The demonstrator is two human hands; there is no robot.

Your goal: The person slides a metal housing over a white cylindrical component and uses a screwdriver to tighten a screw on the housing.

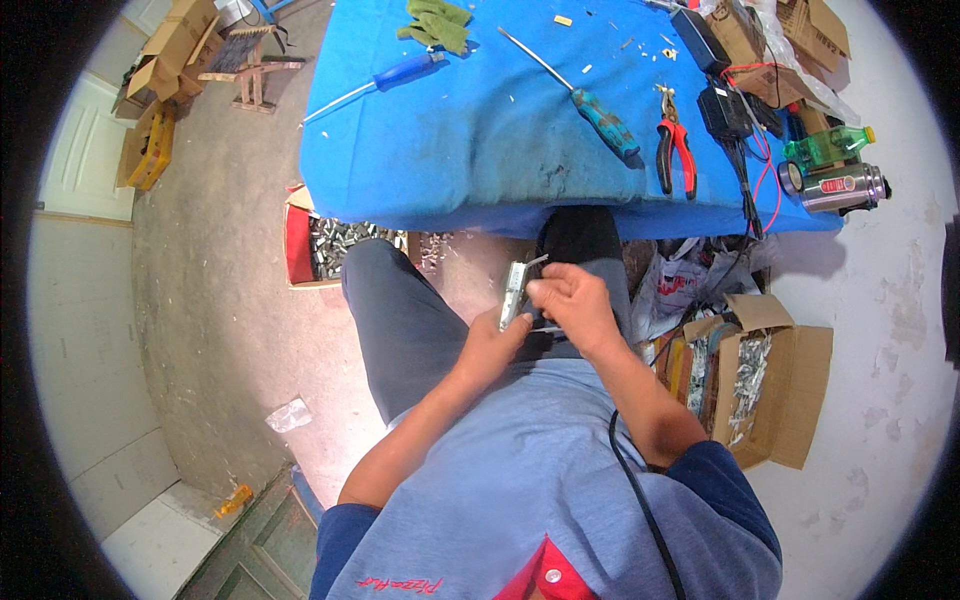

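Observation:
Above my lap, my left hand (493, 346) is closed around the lower end of a narrow silver metal piece (513, 290), holding it tilted upward. It looks like a small latch or hinge body, though its exact kind is unclear. My right hand (577, 305) is beside its upper part, thumb and fingers pinched together. A thin metal strip (538, 260) juts out at the top, close to those fingertips; whether they grip it or something smaller is hidden.
On the blue-covered table (450, 150) lie a blue screwdriver (405, 72), a teal-handled screwdriver (605, 125), red-handled pliers (672, 128) and a green cloth (437, 25). Boxes of metal parts flank my legs: a red-sided one (298, 245) at left, a cardboard one (800, 390) at right.

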